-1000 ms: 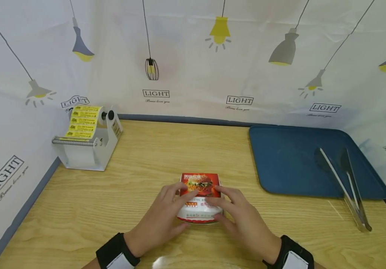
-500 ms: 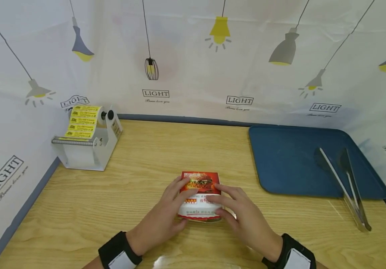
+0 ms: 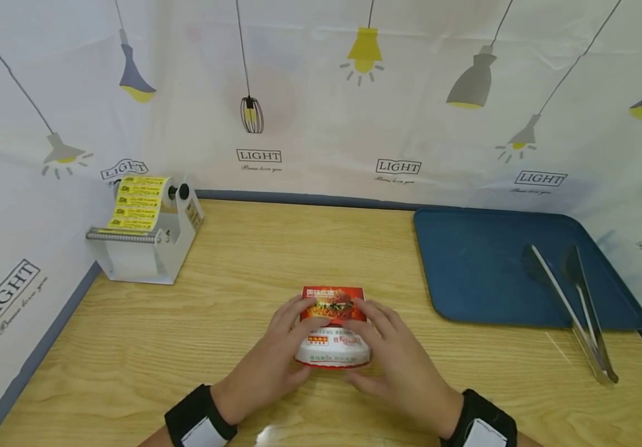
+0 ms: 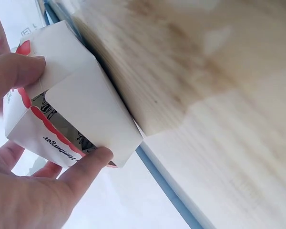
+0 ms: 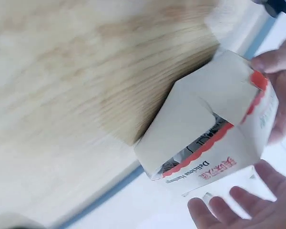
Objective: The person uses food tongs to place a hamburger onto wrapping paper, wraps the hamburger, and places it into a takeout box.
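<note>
A red and white burger box [image 3: 334, 349] sits on the table in front of me, a burger picture on its lid. In both wrist views a gap between lid and side flaps shows printed wrapping inside. My left hand [image 3: 273, 354] holds the box, thumb on its near part and a finger on a side flap. Beside the opposite side is my right hand [image 3: 405, 363], its fingers spread over the lid. In the right wrist view the right thumb [image 5: 272, 61] is at the box's corner, while several fingers [image 5: 238, 202] stand apart from its side.
A label dispenser [image 3: 172, 270] with a roll of yellow labels [image 3: 136, 202] stands at the back left. On the right lies a blue tray [image 3: 477, 267], with metal tongs [image 3: 583, 323] reaching over its front edge onto the wooden table [image 3: 215, 298]. Printed fabric walls [image 3: 310, 74] surround the table.
The right thumb has moved down from the front of the lid to the lower front corner, and the right fingers have shifted over the lid. The left hand and box have barely moved.
</note>
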Demonstrator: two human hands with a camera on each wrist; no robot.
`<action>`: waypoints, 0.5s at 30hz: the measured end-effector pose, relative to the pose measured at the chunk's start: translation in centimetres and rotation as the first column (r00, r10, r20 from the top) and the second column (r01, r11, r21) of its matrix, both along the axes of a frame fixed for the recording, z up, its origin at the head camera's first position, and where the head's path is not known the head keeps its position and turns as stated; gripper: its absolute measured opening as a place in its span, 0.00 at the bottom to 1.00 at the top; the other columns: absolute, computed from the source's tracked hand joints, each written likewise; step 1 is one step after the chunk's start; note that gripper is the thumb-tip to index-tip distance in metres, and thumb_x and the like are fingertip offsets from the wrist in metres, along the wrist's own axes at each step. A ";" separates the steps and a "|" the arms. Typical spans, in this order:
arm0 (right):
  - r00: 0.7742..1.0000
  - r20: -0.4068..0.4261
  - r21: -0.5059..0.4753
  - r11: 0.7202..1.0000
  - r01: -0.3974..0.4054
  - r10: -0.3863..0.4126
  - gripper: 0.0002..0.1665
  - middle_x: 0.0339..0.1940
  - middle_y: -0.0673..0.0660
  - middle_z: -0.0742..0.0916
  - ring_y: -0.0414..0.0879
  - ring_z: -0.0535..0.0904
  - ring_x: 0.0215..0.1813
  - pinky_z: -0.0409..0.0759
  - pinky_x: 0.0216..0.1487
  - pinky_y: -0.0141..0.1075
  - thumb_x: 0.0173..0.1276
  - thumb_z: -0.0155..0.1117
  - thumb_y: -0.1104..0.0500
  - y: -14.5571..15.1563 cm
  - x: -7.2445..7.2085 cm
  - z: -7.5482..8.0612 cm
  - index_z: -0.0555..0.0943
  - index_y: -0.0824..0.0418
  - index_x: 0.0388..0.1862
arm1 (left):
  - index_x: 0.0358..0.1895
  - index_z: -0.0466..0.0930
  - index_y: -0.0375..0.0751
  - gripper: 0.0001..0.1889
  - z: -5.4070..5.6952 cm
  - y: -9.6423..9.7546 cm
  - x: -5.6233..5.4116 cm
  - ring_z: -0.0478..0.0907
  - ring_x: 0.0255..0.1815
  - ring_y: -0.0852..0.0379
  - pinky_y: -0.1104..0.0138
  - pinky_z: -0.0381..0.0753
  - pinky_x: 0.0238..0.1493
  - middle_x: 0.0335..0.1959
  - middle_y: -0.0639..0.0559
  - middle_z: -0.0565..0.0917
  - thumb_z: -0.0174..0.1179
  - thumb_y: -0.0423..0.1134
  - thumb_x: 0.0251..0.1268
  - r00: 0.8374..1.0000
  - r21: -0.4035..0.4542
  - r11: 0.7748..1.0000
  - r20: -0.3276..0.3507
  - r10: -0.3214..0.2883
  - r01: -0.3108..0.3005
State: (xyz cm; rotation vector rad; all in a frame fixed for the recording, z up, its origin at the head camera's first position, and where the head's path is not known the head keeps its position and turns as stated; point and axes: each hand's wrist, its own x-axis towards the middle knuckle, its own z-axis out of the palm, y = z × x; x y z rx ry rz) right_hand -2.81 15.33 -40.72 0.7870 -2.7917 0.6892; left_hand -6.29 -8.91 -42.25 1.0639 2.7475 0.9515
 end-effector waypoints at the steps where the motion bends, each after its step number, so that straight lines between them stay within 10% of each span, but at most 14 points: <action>1: 1.000 -0.005 0.034 0.999 -0.013 0.013 0.47 0.75 0.58 0.72 0.58 0.67 0.74 0.74 0.67 0.57 0.52 0.85 0.46 -0.3 -0.1 -0.1 0.75 0.51 0.70 | 0.69 0.72 0.50 0.38 0.0 0.0 0.0 0.50 0.81 0.44 0.50 0.69 0.71 0.77 0.47 0.60 0.77 0.31 0.52 1.000 -0.007 1.000 0.002 0.003 -0.003; 15: 0.997 -0.057 0.132 0.990 -0.050 0.058 0.47 0.74 0.60 0.74 0.61 0.63 0.78 0.67 0.72 0.58 0.59 0.78 0.56 -1.8 -0.5 -0.7 0.68 0.54 0.77 | 0.71 0.72 0.46 0.39 -0.2 0.0 -0.2 0.52 0.80 0.45 0.54 0.67 0.73 0.78 0.46 0.59 0.78 0.34 0.54 0.999 -0.034 0.999 -0.033 0.000 -0.001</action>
